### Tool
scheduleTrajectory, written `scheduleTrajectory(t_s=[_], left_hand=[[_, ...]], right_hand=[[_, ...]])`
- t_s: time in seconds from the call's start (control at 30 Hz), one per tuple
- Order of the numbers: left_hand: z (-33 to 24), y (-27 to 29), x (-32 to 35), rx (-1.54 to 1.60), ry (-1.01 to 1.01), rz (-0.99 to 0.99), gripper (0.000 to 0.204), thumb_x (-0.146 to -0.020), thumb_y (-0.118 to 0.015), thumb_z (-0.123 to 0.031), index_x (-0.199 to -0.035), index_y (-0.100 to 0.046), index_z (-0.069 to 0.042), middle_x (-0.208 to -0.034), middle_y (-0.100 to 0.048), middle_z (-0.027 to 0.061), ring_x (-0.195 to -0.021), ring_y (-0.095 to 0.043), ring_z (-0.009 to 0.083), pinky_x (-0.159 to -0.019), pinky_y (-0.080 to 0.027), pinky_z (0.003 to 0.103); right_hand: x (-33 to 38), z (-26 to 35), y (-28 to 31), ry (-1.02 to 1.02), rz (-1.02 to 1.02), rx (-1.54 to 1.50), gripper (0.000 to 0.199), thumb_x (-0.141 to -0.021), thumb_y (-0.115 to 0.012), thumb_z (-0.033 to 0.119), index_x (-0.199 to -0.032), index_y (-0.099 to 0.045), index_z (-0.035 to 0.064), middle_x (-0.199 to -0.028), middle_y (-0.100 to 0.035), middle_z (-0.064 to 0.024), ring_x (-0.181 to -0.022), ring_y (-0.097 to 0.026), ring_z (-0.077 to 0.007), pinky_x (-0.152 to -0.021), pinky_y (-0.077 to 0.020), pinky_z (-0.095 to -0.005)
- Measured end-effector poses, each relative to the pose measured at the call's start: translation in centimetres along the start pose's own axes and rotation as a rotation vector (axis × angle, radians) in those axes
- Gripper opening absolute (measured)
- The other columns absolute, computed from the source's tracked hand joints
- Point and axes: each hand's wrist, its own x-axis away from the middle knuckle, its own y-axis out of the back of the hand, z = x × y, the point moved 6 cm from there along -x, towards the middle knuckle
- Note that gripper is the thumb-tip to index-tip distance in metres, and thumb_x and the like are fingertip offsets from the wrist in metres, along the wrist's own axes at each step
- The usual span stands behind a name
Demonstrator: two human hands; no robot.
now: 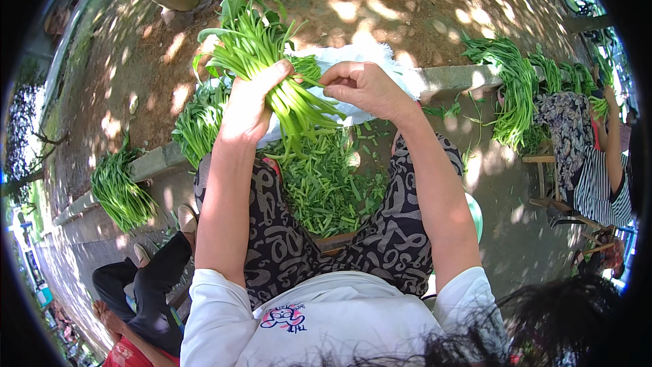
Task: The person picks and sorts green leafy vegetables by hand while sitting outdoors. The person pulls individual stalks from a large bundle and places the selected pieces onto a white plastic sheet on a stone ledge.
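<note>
While our left hand (252,100) grips the greens (257,47), our right hand (368,90) curls beside them, pinching one or not, we can't tell.

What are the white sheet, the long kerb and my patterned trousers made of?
White sheet: perhaps woven plastic, from its frayed edge; glare hides its finish. Long kerb: probably concrete, grey, matte and blocky. Patterned trousers: matte fabric, draping over the thighs; fibre unclear.

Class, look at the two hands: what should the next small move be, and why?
Probably a light tug by the right hand at the edge of the green bunch: its thumb and fingers are pinched together there, while the left hand grips the stalks. Short green pieces already lie below.
</note>
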Motion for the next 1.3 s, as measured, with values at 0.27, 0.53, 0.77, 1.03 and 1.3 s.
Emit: scheduleTrajectory(t_s=[0.27,0.53,0.77,1.03,1.3], left_hand=[[-0.1,-0.1,0.1,0.017,-0.024,-0.015,0.018,-0.083,-0.068,-0.010,-0.096,-0.061,0.000,-0.086,-0.064,0.0082,-0.079,-0.064,0.0212,-0.075,-0.053,0.034],[0.1,-0.4,0.0,0.021,-0.049,-0.046,0.021,-0.082,-0.068,-0.007,-0.099,-0.058,0.000,-0.085,-0.062,0.0075,-0.078,-0.063,0.0195,-0.072,-0.053,0.031],[0.3,-0.5,-0.1,0.091,-0.056,-0.060,0.020,-0.083,-0.067,-0.008,-0.099,-0.059,0.002,-0.087,-0.062,0.0094,-0.080,-0.064,0.0212,-0.076,-0.053,0.034],[0.1,-0.3,0.2,0.080,-0.068,-0.045,0.020,-0.084,-0.067,-0.009,-0.099,-0.059,0.002,-0.089,-0.063,0.0095,-0.083,-0.063,0.0213,-0.080,-0.052,0.034],[0.4,-1.6,0.2,-0.024,-0.015,-0.012,0.023,-0.082,-0.070,-0.014,-0.096,-0.058,-0.001,-0.086,-0.062,0.0082,-0.081,-0.062,0.0200,-0.078,-0.051,0.034]], right_hand=[[-0.4,-0.3,0.4,-0.006,-0.074,0.042,0.018,-0.085,-0.066,0.014,-0.097,-0.067,0.0003,-0.082,-0.064,-0.0005,-0.073,-0.057,-0.0079,-0.068,-0.0468,-0.0216],[-0.8,-1.8,0.7,-0.201,-0.212,-0.513,0.010,-0.086,-0.061,0.010,-0.088,-0.062,0.0008,-0.073,-0.057,0.0001,-0.063,-0.051,-0.0091,-0.061,-0.0447,-0.0240],[-0.7,-5.6,2.6,-0.232,-0.545,-1.079,0.013,-0.090,-0.060,0.015,-0.086,-0.057,0.0029,-0.074,-0.051,-0.0009,-0.061,-0.048,-0.0100,-0.058,-0.0451,-0.0271],[-0.3,-2.2,3.3,-0.088,-0.235,-0.516,0.021,-0.092,-0.058,0.021,-0.095,-0.062,0.0013,-0.071,-0.053,0.0017,-0.063,-0.050,-0.0077,-0.064,-0.0447,-0.0225],[-0.7,-0.2,-0.8,-0.106,0.018,-0.297,0.023,-0.084,-0.068,0.013,-0.100,-0.064,-0.0023,-0.088,-0.066,-0.0027,-0.080,-0.060,-0.0077,-0.074,-0.0486,-0.0220]])
